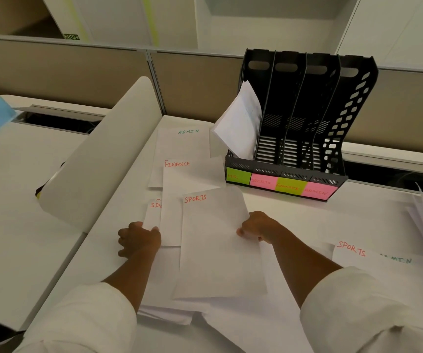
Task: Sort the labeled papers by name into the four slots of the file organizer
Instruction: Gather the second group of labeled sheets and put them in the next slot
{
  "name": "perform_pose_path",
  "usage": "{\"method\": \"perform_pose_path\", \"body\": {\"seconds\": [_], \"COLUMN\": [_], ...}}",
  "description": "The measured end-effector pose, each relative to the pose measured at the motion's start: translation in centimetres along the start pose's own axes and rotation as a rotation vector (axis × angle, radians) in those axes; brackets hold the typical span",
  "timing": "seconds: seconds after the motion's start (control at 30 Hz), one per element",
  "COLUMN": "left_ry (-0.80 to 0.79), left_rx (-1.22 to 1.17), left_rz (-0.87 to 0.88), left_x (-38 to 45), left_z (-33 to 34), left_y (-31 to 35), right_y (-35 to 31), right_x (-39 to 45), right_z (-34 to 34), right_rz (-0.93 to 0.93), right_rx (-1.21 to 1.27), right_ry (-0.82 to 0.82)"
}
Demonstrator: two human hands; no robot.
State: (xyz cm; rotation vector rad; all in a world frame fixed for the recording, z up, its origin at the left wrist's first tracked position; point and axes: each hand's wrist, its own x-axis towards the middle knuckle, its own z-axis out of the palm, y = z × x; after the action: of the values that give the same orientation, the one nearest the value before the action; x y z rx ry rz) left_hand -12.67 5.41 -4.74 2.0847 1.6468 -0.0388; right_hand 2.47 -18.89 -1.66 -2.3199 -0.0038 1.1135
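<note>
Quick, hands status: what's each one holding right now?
Left hand: closed on a partly hidden sheet.
Right hand: closed on the top SPORTS sheet.

One head-worn wide-angle view looks forward and steeply down from close above the white desk [294, 220], both forearms reaching in from the bottom edge, the black file organizer [304, 118] standing farther back against the partition [78, 75].

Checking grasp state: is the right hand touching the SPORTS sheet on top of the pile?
Touching. The head view shows the right hand pinching the right edge of the top SPORTS sheet.
</note>
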Motion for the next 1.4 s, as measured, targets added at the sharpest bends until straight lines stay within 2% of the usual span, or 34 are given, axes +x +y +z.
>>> {"method": "perform_pose_path", "body": {"seconds": [0.47,0.67,0.77,0.93,1.17,1.4], "left_ry": [0.076,0.176,0.295,0.473,0.547,0.585], "left_rx": [0.076,-0.178,-0.312,-0.358,-0.489,-0.688], "left_rz": [0.13,0.104,0.165,0.259,0.274,0.183], "left_x": [-0.3,-0.4,-0.8,-0.5,0.2,0.8], "left_z": [-0.8,-1.4,-2.3,-4.5,-7.2,-10.0], "left_y": [-0.3,-0.5,-0.6,-0.7,-0.8,0.4], "right_y": [-0.3,-0.4,-0.5,-0.4,0.7,1.0], "right_x": [0.0,-0.3,-0.5,-0.9,-2.0,-2.8], "right_z": [0.8,1.1,1.3,1.6,1.5,1.4], "right_rz": [-0.046,-0.086,-0.112,-0.129,-0.122,-0.125], "right_rx": [0.083,0.121,0.145,0.111,-0.048,0.032], "right_ry": [0.024,0.028,0.021,0.071,0.201,0.217]}}
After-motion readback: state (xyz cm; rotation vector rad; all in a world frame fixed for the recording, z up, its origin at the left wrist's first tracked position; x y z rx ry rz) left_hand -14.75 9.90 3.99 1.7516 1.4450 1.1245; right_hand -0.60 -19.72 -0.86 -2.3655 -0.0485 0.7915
